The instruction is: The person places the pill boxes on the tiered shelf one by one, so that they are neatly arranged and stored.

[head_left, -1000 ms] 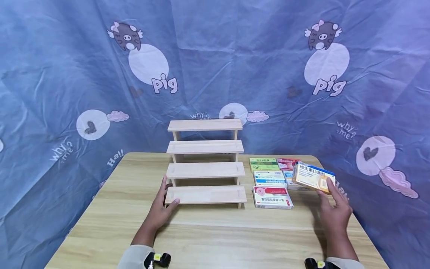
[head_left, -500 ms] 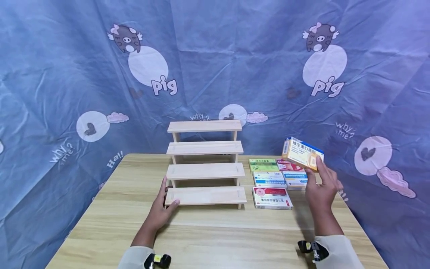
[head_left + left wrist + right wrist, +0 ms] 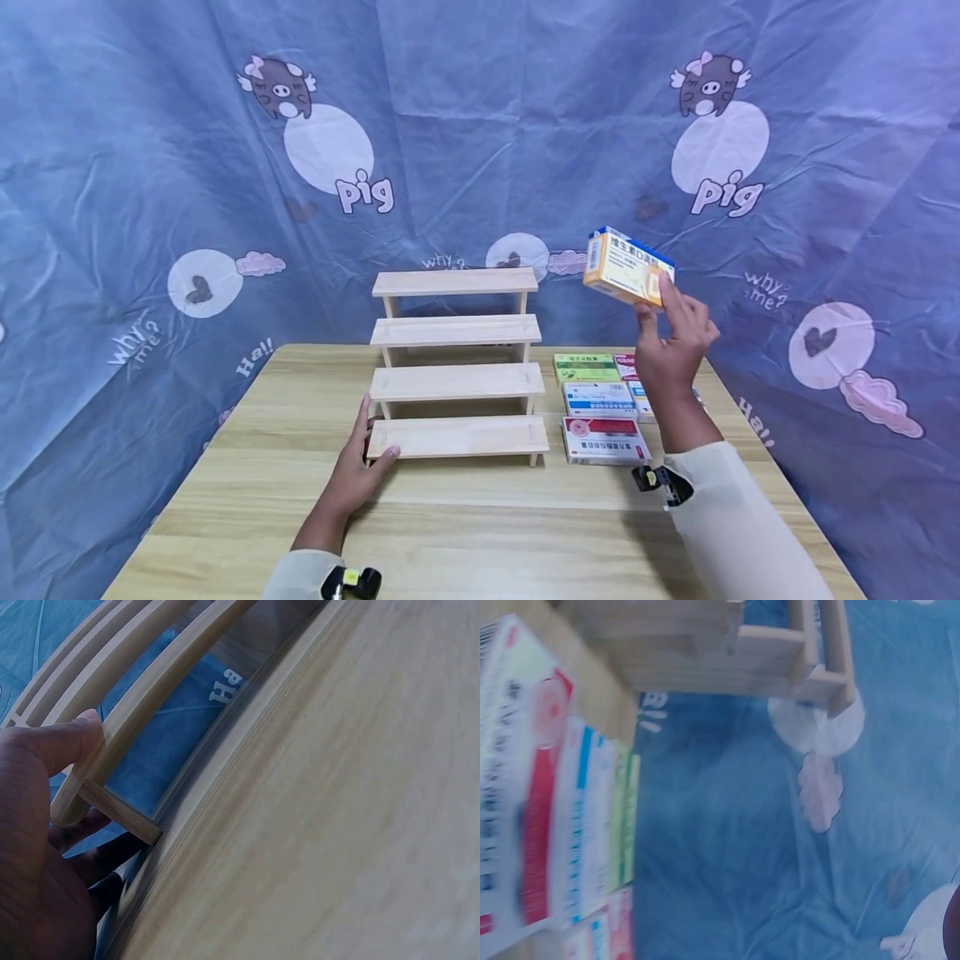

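In the head view my right hand pinches a yellow, white and blue medicine box by its right end, thumb below. The box is tilted, held in the air above and behind the other medicine boxes, right of the stand's top tier. My left hand holds the left end of the lowest tier of a pale wooden four-step display stand. Its thumb lies on the board in the left wrist view, with the fingers at the end and underneath. The held box is outside the right wrist view.
Right of the stand, several medicine boxes lie flat on the wooden table: a red-and-white one, a blue-and-white one, a green one, with others partly behind my right arm. A blue patterned cloth hangs behind.
My right hand has carried the yellow, white and blue medicine box up and to the left, away from above the other boxes. The left hand stays on the stand.
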`<control>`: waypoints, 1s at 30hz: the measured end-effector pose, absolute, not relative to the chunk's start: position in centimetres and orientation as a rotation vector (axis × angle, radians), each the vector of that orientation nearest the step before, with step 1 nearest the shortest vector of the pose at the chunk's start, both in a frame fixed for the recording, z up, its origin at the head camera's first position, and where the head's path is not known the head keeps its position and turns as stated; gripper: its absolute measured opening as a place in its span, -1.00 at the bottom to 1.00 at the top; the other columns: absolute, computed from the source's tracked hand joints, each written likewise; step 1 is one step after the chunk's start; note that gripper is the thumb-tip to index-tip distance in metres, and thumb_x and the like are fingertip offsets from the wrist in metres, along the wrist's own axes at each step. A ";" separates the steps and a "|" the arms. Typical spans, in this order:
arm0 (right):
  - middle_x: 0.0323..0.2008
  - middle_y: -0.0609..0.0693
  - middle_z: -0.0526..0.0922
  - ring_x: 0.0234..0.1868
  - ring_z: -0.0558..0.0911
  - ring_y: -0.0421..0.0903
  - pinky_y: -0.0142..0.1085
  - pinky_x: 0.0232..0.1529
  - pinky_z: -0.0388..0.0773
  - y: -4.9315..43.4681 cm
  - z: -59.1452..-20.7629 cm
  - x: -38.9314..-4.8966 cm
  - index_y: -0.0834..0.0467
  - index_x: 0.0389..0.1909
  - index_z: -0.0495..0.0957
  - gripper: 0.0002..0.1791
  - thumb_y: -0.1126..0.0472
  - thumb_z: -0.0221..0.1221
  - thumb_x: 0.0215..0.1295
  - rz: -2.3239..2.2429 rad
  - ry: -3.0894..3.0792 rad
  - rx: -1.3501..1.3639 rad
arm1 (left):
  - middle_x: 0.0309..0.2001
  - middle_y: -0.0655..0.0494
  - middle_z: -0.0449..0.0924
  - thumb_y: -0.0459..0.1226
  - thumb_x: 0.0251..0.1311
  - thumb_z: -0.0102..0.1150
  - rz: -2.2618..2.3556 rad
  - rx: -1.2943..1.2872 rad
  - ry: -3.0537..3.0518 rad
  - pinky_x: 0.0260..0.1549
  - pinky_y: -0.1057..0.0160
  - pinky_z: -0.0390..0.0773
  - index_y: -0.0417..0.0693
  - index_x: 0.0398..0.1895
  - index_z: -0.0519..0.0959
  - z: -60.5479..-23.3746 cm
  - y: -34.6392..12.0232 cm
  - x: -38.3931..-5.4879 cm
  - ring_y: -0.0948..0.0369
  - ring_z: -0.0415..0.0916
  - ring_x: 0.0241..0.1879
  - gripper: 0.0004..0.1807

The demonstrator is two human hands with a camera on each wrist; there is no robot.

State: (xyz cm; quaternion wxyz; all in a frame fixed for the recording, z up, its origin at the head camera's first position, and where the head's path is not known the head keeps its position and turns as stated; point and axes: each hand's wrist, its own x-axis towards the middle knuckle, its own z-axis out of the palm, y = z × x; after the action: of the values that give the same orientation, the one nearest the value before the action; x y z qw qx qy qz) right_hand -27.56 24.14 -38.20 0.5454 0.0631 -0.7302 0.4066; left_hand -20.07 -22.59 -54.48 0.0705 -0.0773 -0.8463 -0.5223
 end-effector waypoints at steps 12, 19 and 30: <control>0.35 0.18 0.72 0.25 0.56 0.31 0.16 0.33 0.05 20.2 -34.4 -30.0 0.01 0.50 0.57 -0.39 0.17 0.41 0.45 0.946 -1.779 0.258 | 0.59 -0.37 0.34 -0.20 0.51 0.37 -1.573 -0.242 -2.545 0.46 -0.30 0.45 0.13 0.85 -0.30 -54.3 -22.6 -20.0 -0.28 0.53 0.46 0.17; 0.40 0.17 0.69 0.27 0.57 0.28 0.32 0.33 0.05 17.4 -33.5 -31.3 0.03 0.53 0.54 -0.39 0.10 0.36 0.52 0.925 -1.853 0.316 | 0.58 -0.34 0.37 -0.21 0.49 0.38 -1.571 -0.238 -2.551 0.47 -0.27 0.45 0.23 0.85 -0.31 -54.2 -22.5 -19.9 -0.24 0.54 0.45 0.19; 0.33 0.20 0.74 0.21 0.60 0.28 0.40 0.36 0.10 12.4 -33.0 -33.3 0.07 0.49 0.60 -0.40 0.03 0.38 0.49 0.895 -1.894 0.395 | 0.60 -0.35 0.33 -0.19 0.51 0.37 -1.576 -0.235 -2.549 0.48 -0.27 0.43 0.26 0.85 -0.33 -54.3 -22.5 -19.9 -0.26 0.52 0.47 0.18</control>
State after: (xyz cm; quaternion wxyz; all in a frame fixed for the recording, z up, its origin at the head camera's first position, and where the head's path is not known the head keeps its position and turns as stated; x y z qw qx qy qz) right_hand -33.27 12.42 -33.03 0.4839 0.1622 -0.7775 0.3673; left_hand -19.92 -22.50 -54.30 0.0675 -0.0779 -0.8461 -0.5230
